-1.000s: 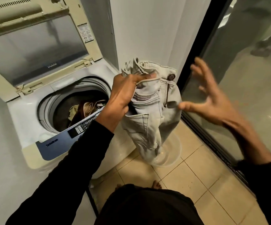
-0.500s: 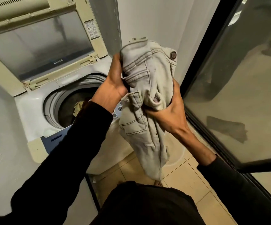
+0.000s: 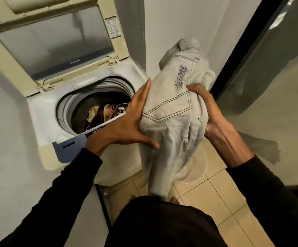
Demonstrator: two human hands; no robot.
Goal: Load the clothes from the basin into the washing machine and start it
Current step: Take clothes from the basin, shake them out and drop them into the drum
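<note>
One top-loading washing machine [image 3: 43, 111] stands against the wall with its lid [image 3: 55, 40] raised, and its round drum opening shows a heap of brown and tan clothes [image 3: 102, 113] already inside. To its right, a dark-framed glass door [image 3: 262, 72] runs along the tiled floor [image 3: 216, 198]. One clear plastic basin [image 3: 196, 168] sits on the tiles beside the machine's front corner, partly hidden behind the hanging fabric.

One pair of pale jeans [image 3: 171, 122] is held in the air just to the right of the drum opening, above the basin. Their long axis runs roughly up and down: the bunched upper part with printed lettering points up and away toward the wall, and the loose end hangs down toward the person's feet. A stitched back pocket faces the camera.

The jeans lie between two hands. The left hand [image 3: 128, 122] presses flat against their left side, fingers straight and spread wide, thumb stretched along the lower fabric. The right hand [image 3: 210, 114] grips the right side, its fingers curled into the folds. Both arms wear black sleeves [image 3: 55, 202].
</note>
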